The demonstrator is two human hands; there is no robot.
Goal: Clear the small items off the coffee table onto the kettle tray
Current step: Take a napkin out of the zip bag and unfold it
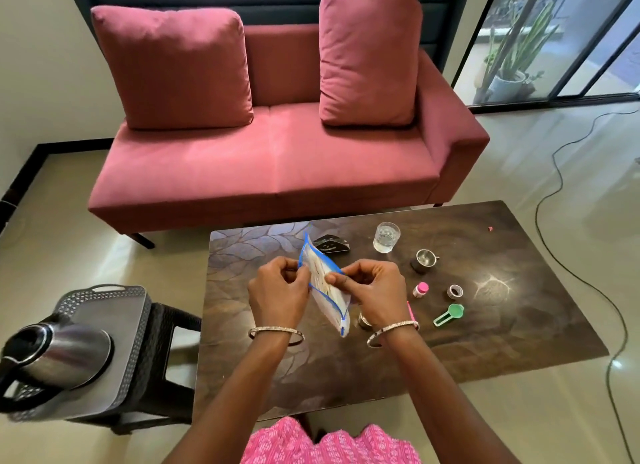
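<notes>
A clear zip pouch with blue edging [327, 290] hangs above the dark coffee table [485, 342], held between both hands. My left hand [278, 292] pinches its left edge and my right hand [372, 290] pinches its right edge near the top. On the table to the right lie a glass of water [386, 237], a small steel cup [425, 259], a pink-capped bottle [420, 289], a tape roll [454, 291] and a green scoop [449, 314]. A black card holder [329, 246] stands behind the pouch. The grey tray [136, 311] with the steel kettle [57, 356] sits on a stool at the left.
A red sofa [270, 172] stands behind the table. A black cable [554, 200] runs over the floor on the right. A small shiny item [363, 319] and a pink stick [411, 310] lie partly hidden under my right wrist. A tiny red bit [489, 228] lies near the table's far right.
</notes>
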